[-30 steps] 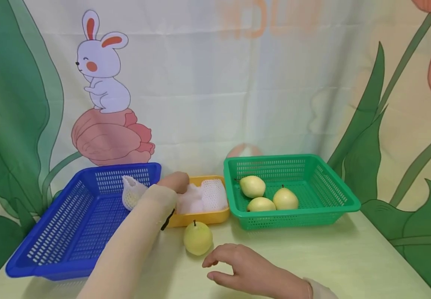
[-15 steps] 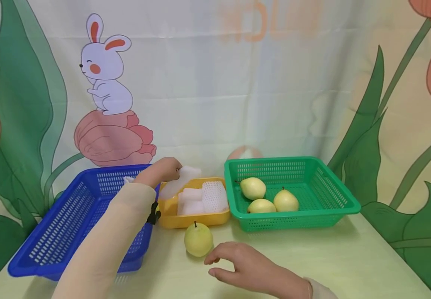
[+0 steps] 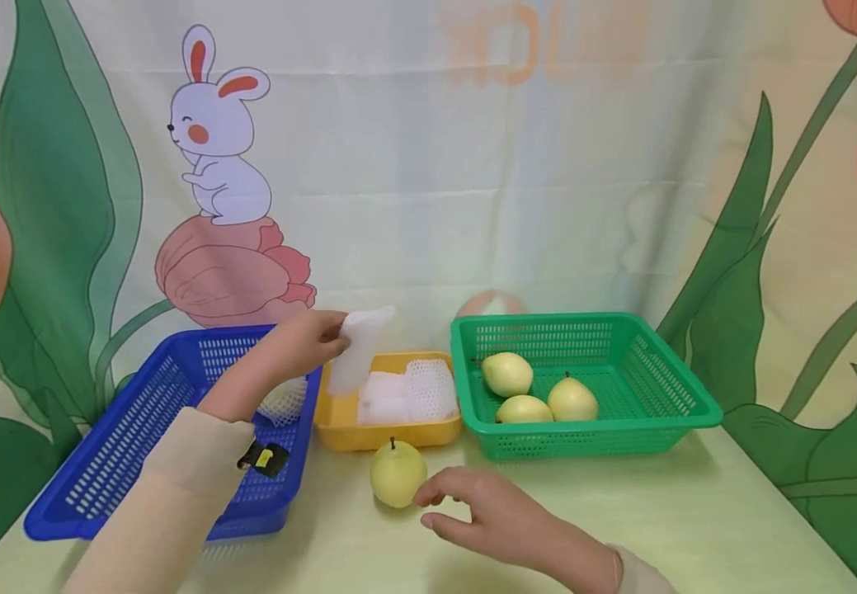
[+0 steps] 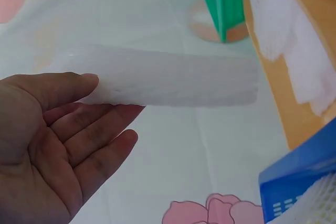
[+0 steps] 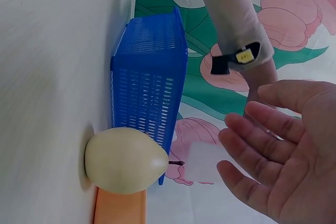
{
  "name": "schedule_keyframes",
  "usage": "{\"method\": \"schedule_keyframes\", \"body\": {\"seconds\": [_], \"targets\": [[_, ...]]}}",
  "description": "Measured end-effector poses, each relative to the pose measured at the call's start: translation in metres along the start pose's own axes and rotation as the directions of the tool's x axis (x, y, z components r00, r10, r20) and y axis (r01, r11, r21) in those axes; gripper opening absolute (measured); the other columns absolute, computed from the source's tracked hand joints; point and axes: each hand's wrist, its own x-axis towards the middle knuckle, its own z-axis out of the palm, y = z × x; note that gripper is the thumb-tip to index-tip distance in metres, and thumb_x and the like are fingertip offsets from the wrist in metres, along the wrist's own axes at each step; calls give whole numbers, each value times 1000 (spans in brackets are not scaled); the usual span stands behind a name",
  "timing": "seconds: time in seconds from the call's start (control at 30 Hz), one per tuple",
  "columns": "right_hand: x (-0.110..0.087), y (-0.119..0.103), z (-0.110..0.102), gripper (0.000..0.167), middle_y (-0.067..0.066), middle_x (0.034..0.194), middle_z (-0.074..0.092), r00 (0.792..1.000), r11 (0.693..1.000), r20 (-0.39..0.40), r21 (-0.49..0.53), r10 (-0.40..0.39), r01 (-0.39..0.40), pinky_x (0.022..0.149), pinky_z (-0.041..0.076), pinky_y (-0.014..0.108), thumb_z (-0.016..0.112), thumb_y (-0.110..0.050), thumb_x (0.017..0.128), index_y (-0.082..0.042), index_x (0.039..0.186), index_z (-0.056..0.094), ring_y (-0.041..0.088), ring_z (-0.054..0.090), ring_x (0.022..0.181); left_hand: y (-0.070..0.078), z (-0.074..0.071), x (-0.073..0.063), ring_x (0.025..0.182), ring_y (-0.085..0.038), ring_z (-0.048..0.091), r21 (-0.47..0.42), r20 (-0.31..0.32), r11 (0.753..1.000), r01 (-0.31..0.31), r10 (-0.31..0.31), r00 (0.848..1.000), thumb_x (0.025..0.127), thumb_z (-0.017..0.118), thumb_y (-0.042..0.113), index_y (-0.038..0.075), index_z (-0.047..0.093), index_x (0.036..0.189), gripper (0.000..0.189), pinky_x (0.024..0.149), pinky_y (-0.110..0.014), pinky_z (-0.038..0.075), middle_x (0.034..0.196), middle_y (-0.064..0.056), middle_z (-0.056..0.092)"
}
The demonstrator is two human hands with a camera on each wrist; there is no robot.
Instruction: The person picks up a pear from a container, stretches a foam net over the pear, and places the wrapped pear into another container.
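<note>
In the head view my left hand (image 3: 308,340) pinches a flat white foam fruit sleeve (image 3: 357,351) by its upper part, raised over the yellow tray (image 3: 398,439). The left wrist view shows thumb and fingers at one end of the foam sleeve (image 4: 184,80), its length stretching away from them. A yellow-green pear (image 3: 398,475) stands on the table, stem up, in front of the tray. My right hand (image 3: 491,520) is just right of that pear, its fingers loosely bent with nothing in them. More white foam sleeves (image 3: 387,398) lie in the tray.
At left stands a blue basket (image 3: 131,511) with a pear in a white net sleeve (image 3: 284,403) in it, partly behind my left arm. A green basket (image 3: 606,441) at right holds three pears (image 3: 572,401). A printed curtain (image 3: 413,206) hangs behind the table.
My left hand has come up out of the yellow tray with a foam sleeve and tilted it more upright. The right hand stays beside the pear.
</note>
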Motion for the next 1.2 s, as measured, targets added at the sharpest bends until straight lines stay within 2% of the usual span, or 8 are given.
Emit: {"method": "schedule_keyframes", "body": {"seconds": [0.1, 0.2, 0.37, 0.53, 0.7, 0.93, 1.03, 1.2], "targets": [[0, 0, -1, 14, 0, 106, 77, 1000, 1000, -15, -3, 4, -4, 86, 56, 20, 65, -15, 100, -10, 111, 72, 12, 68, 96, 6, 4, -17, 121, -41, 68, -81, -34, 997, 18, -21, 999, 103, 58, 12, -3, 62, 134, 34, 101, -52, 56, 126, -24, 71], [0, 0, -3, 14, 0, 107, 76, 1000, 1000, -30, -1, 7, -7, 84, 56, 21, 65, -14, 99, -10, 111, 72, 12, 68, 95, 11, 9, -30, 126, -44, 65, -162, -52, 986, 48, -57, 997, 103, 59, 15, -2, 60, 136, 37, 101, -53, 56, 130, -24, 69], [1, -1, -4, 15, 1, 107, 76, 998, 1000, -57, 10, -9, 10, 82, 56, 22, 66, -12, 98, -9, 112, 71, 11, 68, 94, 17, 19, -47, 121, -42, 67, -276, -74, 958, 76, -100, 992, 102, 62, 19, -1, 61, 136, 39, 99, -51, 58, 128, -24, 70], [3, -2, -2, 19, 3, 110, 75, 994, 999, -111, 42, 17, -12, 82, 57, 23, 68, -9, 96, -9, 115, 69, 13, 68, 95, 23, 29, -58, 103, -30, 73, -388, -74, 918, 83, -121, 990, 101, 64, 21, -2, 61, 138, 43, 91, -40, 62, 119, -22, 75], [8, -2, 2, 37, 7, 119, 71, 975, 999, -220, 34, 16, -9, 82, 57, 24, 77, -4, 88, -8, 123, 65, 19, 66, 100, 27, 39, -61, 96, -24, 75, -514, -63, 852, 104, -158, 985, 101, 64, 18, -4, 59, 139, 44, 86, -34, 63, 116, -23, 75], [17, -3, 8, 60, 8, 134, 59, 945, 983, -325, -185, -49, -13, 99, 57, 36, 88, -9, 76, -11, 129, 59, 25, 59, 124, 31, 54, -60, 91, -20, 77, -654, -42, 747, 115, -188, 981, 100, 65, 18, -8, 60, 136, 44, 84, -35, 64, 112, -24, 76], [21, -2, 11, 59, 8, 131, 59, 938, 975, -338, -223, -75, -2, 97, 58, 34, 88, -9, 76, -11, 127, 60, 25, 59, 122, 31, 59, -59, 88, -19, 77, -672, -37, 732, 113, -185, 982, 100, 65, 18, -8, 60, 136, 44, 83, -35, 64, 110, -24, 76], [24, 2, 13, 48, 8, 125, 65, 936, 981, -346, -195, -65, -4, 95, 58, 34, 80, -3, 81, -10, 126, 63, 23, 64, 114, 31, 63, -57, 89, -25, 78, -667, -43, 737, 110, -186, 982, 102, 63, 21, -7, 60, 137, 45, 82, -35, 65, 111, -26, 75]]}}
